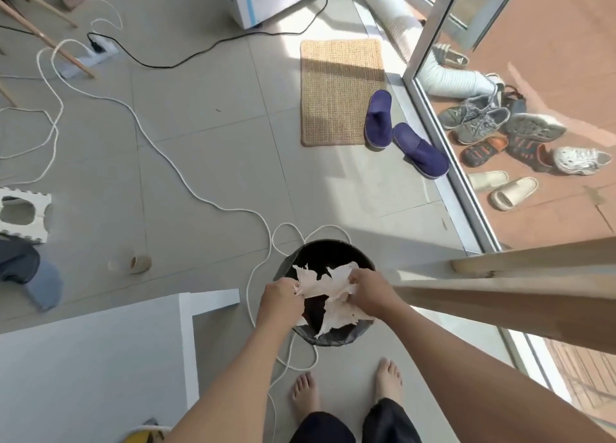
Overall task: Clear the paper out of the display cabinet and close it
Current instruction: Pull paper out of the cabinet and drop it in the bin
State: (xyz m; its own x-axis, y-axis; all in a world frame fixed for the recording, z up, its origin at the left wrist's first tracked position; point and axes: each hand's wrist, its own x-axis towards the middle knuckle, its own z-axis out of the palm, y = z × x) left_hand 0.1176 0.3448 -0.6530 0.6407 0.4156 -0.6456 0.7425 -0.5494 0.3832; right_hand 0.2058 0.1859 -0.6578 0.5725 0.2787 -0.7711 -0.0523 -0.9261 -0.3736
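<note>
Crumpled white paper (336, 296) hangs over the mouth of a round black bin (328, 251) lined with a dark bag on the tiled floor. My left hand (278, 297) grips the paper's left edge. My right hand (368, 292) grips its right side. Both hands are just above the bin's rim. The display cabinet itself cannot be identified; a pale wooden frame (520, 286) juts in from the right at arm height.
A white table corner (186, 312) lies at lower left. A white rope (173, 165) snakes across the floor and loops around the bin. Purple slippers (400, 135), a woven mat (340, 92), a glass door (430, 35), a white stool (25, 214) and my bare feet (346, 392) are around.
</note>
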